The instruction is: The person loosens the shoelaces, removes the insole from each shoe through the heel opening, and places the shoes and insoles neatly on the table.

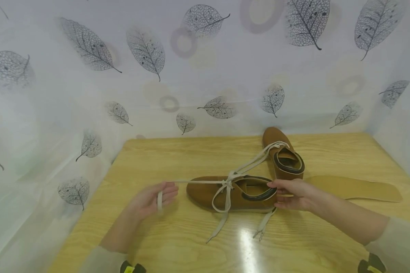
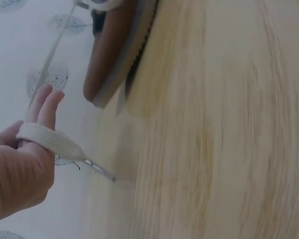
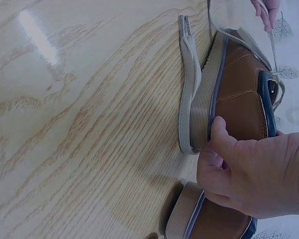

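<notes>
A brown leather shoe (image 1: 205, 195) lies near the middle of the table, its toe to the left. My left hand (image 1: 152, 201) pinches a pale flat shoelace (image 1: 198, 182), drawn taut from the knot over the shoe's tongue. In the left wrist view, the lace end (image 2: 55, 142) bends around that hand, its aglet (image 2: 102, 171) hanging free. At the heel, my right hand (image 1: 295, 195) grips the shoe with thumb and fingers. A loop and a loose lace end (image 1: 218, 227) drape down the near side. Another lace piece (image 3: 189, 89) lies by the sole in the right wrist view.
A second brown shoe (image 1: 272, 137) stands behind, toe away, with laces stretching to the first shoe. To the right lies a flat tan insole (image 1: 358, 188). A leaf-patterned white sheet (image 1: 225, 83) rises along the wooden table's (image 1: 164, 155) back and sides.
</notes>
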`<state>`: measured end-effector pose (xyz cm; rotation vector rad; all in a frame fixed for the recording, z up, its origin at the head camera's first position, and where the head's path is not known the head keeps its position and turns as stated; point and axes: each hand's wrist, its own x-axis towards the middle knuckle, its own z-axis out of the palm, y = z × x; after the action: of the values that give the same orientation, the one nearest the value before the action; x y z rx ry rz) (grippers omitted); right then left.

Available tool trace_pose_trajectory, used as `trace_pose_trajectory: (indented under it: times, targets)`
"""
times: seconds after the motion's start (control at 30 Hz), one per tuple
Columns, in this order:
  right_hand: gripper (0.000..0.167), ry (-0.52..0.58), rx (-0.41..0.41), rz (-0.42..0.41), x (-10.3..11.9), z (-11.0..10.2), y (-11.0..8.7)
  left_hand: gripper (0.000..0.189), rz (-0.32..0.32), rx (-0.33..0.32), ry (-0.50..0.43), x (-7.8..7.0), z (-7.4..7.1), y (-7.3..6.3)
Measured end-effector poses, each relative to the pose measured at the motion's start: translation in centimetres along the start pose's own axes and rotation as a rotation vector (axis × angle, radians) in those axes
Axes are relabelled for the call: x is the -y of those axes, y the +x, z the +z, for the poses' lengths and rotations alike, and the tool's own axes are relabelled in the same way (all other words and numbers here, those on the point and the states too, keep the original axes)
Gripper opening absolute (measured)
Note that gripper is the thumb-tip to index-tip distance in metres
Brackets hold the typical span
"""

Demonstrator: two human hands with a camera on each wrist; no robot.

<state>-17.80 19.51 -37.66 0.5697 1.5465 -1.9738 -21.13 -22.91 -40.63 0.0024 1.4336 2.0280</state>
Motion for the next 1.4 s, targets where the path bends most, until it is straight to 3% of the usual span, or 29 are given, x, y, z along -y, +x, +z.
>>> trace_pose_trajectory:
  times: [0.1,0.17,0.43,0.53,0.7,0.9,1.07,1.13,1.2,1.27,1.33,1.4]
  targets:
    - [0.030,-0.003,0.000,-0.003,0.0,-0.1,0.0,0.057,0.017,-0.020,0.153,0.1,-0.4,0.2]
    - [0.029,-0.005,-0.003,-0.004,0.0,-0.1,0.0,0.057,0.028,-0.030,0.179,0.1,-0.6,0.3]
    - [0.029,-0.016,0.000,-0.012,0.1,0.1,0.0,0.054,0.062,-0.141,0.097,-0.8,-1.7,0.2]
    - [0.030,-0.019,0.001,-0.015,0.1,0.2,0.1,0.053,0.079,-0.152,-0.007,-1.3,-2.8,-0.3]
    - [0.033,-0.022,0.002,-0.017,0.2,0.3,0.1,0.030,0.111,-0.146,-0.186,-2.0,-3.9,-0.9]
    - [0.010,-0.024,0.005,-0.018,0.3,0.3,0.1,0.035,0.125,-0.169,-0.463,-2.9,-5.9,-1.6]
    - [0.024,-0.016,-0.001,-0.014,0.2,0.2,0.1,0.026,0.119,-0.226,-0.557,-2.9,-7.7,-2.1]
    - [0.031,-0.019,-0.005,-0.012,0.2,0.2,0.1,0.039,0.096,-0.244,-0.594,-2.7,-8.4,-2.2]
    - [0.033,-0.023,-0.014,-0.011,0.1,0.2,0.1,0.058,0.075,-0.262,-0.687,-2.6,-9.1,-2.3]
    - [0.033,-0.029,-0.018,-0.011,0.0,0.3,0.1,0.066,0.066,-0.285,-0.783,-2.5,-9.9,-2.6]
    - [0.032,-0.026,-0.021,-0.011,0.0,0.3,0.1,0.048,0.074,-0.293,-0.877,-2.4,-10.8,-3.1]
    - [0.031,-0.025,-0.016,-0.013,-0.1,0.3,0.1,0.029,0.088,-0.279,-0.903,-2.4,-11.6,-3.5]
